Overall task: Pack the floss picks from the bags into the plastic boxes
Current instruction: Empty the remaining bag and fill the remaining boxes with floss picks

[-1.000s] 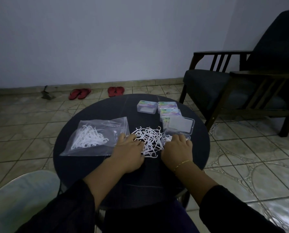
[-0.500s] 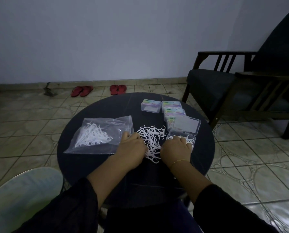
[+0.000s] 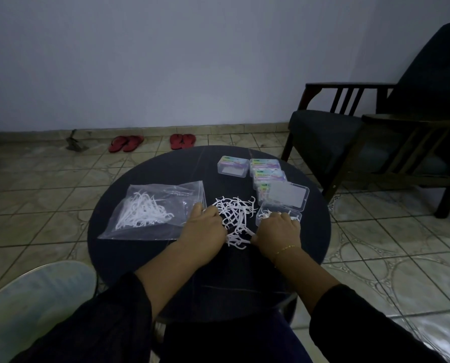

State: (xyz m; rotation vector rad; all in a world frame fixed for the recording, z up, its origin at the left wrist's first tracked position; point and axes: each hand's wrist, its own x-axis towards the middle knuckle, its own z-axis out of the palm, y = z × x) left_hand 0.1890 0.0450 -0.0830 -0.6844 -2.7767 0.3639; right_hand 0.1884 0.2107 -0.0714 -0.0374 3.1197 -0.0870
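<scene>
A loose pile of white floss picks (image 3: 235, 211) lies in the middle of the round dark table (image 3: 145, 260). To its left lies a clear zip bag (image 3: 166, 205) with more picks inside. An open clear plastic box (image 3: 296, 215) with a few picks in it sits right of the pile, its lid (image 3: 288, 196) folded back. My left hand (image 3: 205, 227) has its fingers curled onto picks at the pile's left edge. My right hand (image 3: 279, 229) reaches over the box's near rim, fingers curled on picks; its fingertips are hidden.
Three closed boxes with coloured labels (image 3: 233, 166) (image 3: 264, 163) (image 3: 269, 176) stand at the table's far right. A dark wooden armchair (image 3: 362, 132) is close on the right. Red sandals (image 3: 125, 143) lie by the wall. A pale seat (image 3: 35, 297) is at lower left.
My right hand has shifted slightly right and forward, from the pile's right edge over the open box. My left hand stays at the pile's left edge.
</scene>
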